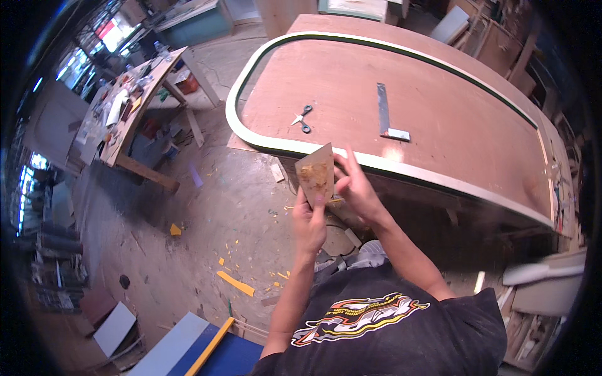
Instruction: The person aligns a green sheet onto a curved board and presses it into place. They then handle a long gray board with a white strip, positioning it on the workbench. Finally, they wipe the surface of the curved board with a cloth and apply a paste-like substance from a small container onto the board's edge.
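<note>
My left hand [308,227] grips a thin, flat grey-beige piece [315,175] by its lower end, thumb on the face towards me. Yellow-brown smears, like dried glue, cover much of that face. My right hand [360,193] is beside the piece's right edge, its index finger stretched out and the others partly bent; whether a fingertip touches the edge I cannot tell. Just beyond both hands runs the near side of a white-edged, round-cornered frame [282,145] on a plywood-topped table [338,81]. Scissors [306,119] with black handles and a metal try square [384,113] lie inside the frame.
A cluttered wooden workbench [128,125] stands at the left. Yellow offcuts [236,284] and scraps are scattered over the floor [188,232]. Blue panels [216,351] with a yellow strip lie at the lower left. Boards [545,288] are stacked at the right.
</note>
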The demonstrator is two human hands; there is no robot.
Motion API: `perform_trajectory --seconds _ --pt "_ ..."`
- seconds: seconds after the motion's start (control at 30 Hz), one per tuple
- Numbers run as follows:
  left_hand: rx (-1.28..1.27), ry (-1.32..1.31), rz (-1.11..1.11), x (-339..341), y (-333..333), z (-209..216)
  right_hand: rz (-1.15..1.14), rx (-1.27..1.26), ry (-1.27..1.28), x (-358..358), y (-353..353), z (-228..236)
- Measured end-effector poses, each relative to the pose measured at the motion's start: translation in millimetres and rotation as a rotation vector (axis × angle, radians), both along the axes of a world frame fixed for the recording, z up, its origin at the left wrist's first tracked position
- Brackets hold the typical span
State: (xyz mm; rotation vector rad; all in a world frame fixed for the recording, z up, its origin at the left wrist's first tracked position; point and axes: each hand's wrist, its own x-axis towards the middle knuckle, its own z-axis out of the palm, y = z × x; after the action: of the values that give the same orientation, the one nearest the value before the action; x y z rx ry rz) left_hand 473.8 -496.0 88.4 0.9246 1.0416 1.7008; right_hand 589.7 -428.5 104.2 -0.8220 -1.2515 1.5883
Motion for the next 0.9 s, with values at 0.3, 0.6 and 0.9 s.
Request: perform_trajectory --seconds 0.3,0.6,0.9 --pt "-0.014 0.222 -0.125 39 -7 -30 -0.291 -0.038 -0.117 -2 -9 -9" --pt "-0.044 0.054 -0.159 80 -19 -45 -0.403 -0.087 -0.019 44 -28 -25" --pt "0.022 0.324 -0.259 133 -29 -27 -0.236 0.008 -0.202 108 -44 -3"
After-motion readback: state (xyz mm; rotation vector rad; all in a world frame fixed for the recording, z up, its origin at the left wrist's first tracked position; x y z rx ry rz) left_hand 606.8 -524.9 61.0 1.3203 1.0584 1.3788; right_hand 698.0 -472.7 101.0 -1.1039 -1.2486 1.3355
